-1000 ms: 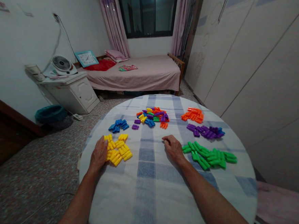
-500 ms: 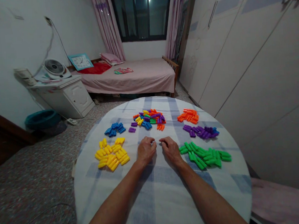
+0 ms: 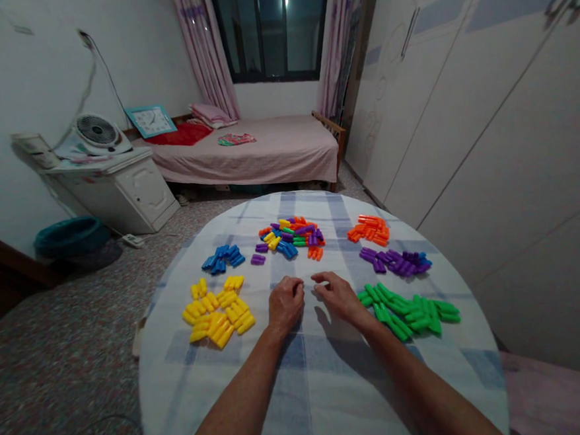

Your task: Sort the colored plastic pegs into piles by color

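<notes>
If the hands (image 3: 286,304) (image 3: 339,298) hold anything, it's hidden.

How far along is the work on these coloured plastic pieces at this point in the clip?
Done: single-colour piles of yellow pieces, blue pieces, orange pieces, purple pieces and green pieces lie apart on the checked tablecloth. In hand: no piece shows in the right hand; the curled left hand could hide one. Remaining: a mixed-colour heap at the far middle, so it looks well along but unfinished.
</notes>
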A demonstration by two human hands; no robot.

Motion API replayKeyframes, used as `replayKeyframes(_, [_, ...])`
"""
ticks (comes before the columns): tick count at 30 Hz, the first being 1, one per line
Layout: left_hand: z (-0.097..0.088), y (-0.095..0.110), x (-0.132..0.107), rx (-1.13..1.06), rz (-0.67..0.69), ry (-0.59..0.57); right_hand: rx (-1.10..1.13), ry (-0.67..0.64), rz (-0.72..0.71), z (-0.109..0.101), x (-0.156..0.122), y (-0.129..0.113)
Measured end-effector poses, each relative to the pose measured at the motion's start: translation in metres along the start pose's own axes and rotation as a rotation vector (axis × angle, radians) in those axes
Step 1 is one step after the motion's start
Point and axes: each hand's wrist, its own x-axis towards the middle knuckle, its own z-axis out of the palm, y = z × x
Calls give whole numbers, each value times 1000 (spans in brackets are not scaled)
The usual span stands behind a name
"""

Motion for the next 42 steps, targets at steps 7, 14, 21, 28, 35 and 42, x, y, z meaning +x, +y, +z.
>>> replayKeyframes(7, [0, -1, 2, -10, -18, -18, -357, 211, 13, -18, 75, -20])
replayKeyframes(14, [1, -2, 1, -2, -4, -13, -585, 127, 147, -9, 131, 0])
replayKeyframes(21, [1, 0, 1, 30, -18, -21, -572, 116, 79, -9, 141, 10])
replayKeyframes(28, [2, -2, 2, 18, -8, -12, -468, 193, 49, -13, 135, 18])
replayKeyframes(35, [3, -3, 3, 24, -8, -14, -337, 276, 68, -57, 115, 41])
replayKeyframes(42, [1, -1, 3, 13, -16, -9, -651, 443, 171, -133, 67, 84])
